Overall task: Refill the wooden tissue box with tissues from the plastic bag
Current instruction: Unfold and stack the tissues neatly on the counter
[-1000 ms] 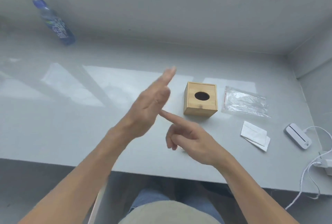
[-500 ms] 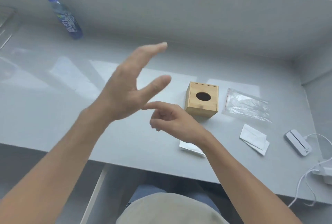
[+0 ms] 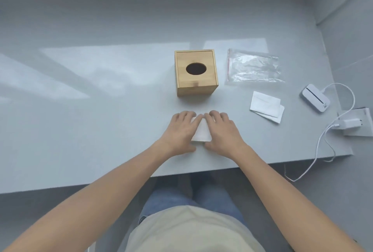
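Observation:
The wooden tissue box stands upright on the grey table, its lid closed and its dark oval hole facing up. A folded white tissue lies in front of the box. My left hand and my right hand rest flat on it, one on each side, with the fingers lightly bent at the tissue's far edge. To the right of the box lies the clear plastic bag, flat on the table. Two more folded tissues lie in front of the bag.
A white device with a cable sits at the right, beside a white charger plug on a paper sheet near the table's right edge. The table's front edge runs just behind my wrists. A grey wall closes the back.
Both hands have come down from mid-air onto the tissue in front of the box. The view has tilted down and right, so the bottle is out of frame.

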